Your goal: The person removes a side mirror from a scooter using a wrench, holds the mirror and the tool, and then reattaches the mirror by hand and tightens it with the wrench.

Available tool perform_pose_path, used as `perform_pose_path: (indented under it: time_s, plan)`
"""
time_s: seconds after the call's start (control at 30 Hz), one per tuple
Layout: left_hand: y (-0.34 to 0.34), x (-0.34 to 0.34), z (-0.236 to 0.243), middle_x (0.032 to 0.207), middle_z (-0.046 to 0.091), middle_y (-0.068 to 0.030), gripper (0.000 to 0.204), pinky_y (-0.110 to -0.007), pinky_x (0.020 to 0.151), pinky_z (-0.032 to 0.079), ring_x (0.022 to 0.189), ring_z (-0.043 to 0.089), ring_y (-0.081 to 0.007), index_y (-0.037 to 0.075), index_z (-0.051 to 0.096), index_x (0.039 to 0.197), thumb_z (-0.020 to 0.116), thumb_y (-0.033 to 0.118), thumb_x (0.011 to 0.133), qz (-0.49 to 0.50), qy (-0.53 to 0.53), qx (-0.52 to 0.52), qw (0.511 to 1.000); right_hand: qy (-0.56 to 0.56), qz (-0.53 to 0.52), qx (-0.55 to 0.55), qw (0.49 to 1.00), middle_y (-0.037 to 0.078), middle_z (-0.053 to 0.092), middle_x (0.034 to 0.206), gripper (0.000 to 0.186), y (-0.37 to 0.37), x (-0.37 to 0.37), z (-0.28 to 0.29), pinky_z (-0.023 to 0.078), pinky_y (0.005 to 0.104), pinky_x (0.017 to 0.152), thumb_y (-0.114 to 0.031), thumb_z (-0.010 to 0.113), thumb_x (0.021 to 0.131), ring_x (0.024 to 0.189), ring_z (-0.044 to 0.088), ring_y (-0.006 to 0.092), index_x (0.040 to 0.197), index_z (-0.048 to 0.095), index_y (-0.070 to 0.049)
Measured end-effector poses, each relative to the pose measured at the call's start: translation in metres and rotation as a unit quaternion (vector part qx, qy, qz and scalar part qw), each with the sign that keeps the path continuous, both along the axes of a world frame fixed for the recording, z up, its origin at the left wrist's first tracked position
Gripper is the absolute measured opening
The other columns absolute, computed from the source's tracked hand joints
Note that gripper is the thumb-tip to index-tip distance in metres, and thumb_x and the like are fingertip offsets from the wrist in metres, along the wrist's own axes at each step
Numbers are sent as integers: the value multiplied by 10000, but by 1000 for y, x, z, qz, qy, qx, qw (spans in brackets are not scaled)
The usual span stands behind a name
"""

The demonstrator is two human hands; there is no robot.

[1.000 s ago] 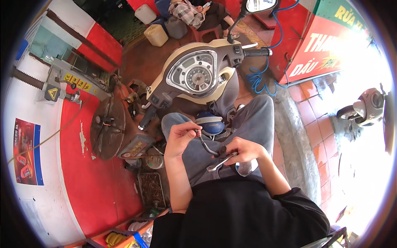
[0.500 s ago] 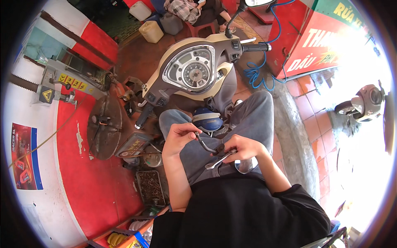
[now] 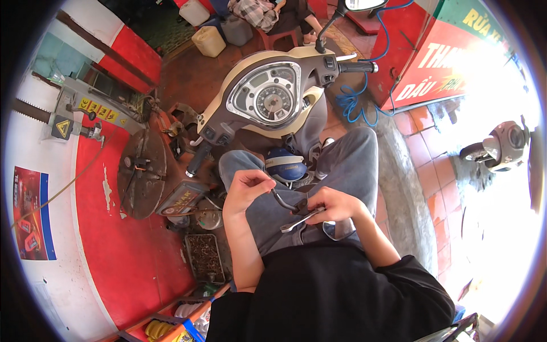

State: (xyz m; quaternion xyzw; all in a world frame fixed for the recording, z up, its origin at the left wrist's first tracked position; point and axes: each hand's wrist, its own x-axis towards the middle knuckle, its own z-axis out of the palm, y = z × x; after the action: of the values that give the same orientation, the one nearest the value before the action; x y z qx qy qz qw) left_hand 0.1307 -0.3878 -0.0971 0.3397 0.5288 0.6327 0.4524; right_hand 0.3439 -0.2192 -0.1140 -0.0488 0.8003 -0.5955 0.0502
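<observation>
My left hand (image 3: 252, 188) pinches the upper end of a bent black mirror stem (image 3: 283, 202) over my lap. My right hand (image 3: 329, 203) is closed on a silver wrench (image 3: 293, 225) at the stem's lower end, where a black joint (image 3: 298, 207) partly shows. The mirror head (image 3: 339, 230) lies on my lap just below my right hand, partly hidden by it. Beyond my knees is the scooter's handlebar with a round speedometer (image 3: 271, 103), and a blue helmet (image 3: 286, 167) sits beneath it.
A tyre machine with a round plate (image 3: 141, 171) and a parts tray (image 3: 204, 255) are left. A seated person (image 3: 263, 14) is beyond plastic jugs (image 3: 208, 41). A red cabinet with blue hose (image 3: 356, 102) and another scooter (image 3: 501, 148) are right.
Both hands keep their grips, shifting only slightly. The wrench has moved a little leftward. The surroundings shift slightly in view with the head.
</observation>
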Motion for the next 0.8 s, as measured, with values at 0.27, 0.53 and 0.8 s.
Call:
perform_pose_path:
  time_s: [0.27, 0.53, 0.8]
  plan:
    - [-4, -2, 6, 660, 640, 4, 97, -190, 549, 414, 604, 568, -40, 5, 706, 782, 775, 64, 812, 14, 23, -76, 997, -13, -9, 33, 999, 141, 579, 607, 247, 0, 0, 6, 396, 383, 544, -223, 758, 773, 574, 569, 275, 738, 648, -4]
    - [-7, -4, 9, 834, 670, -26, 108, -218, 689, 457, 771, 591, -79, -10, 723, 939, 730, 23, 837, -27, 28, -47, 998, -19, -19, 38, 999, 185, 539, 637, 317, 0, 1, 12, 400, 406, 583, -234, 724, 776, 608, 518, 342, 744, 551, 29]
    - [-12, -8, 6, 982, 688, -69, 228, -245, 797, 483, 925, 628, -133, -8, 715, 1013, 630, -113, 830, -68, 49, 11, 996, -30, 9, 11, 999, 159, 486, 597, 333, 2, -1, 9, 374, 377, 559, -219, 726, 782, 561, 428, 256, 724, 517, 33]
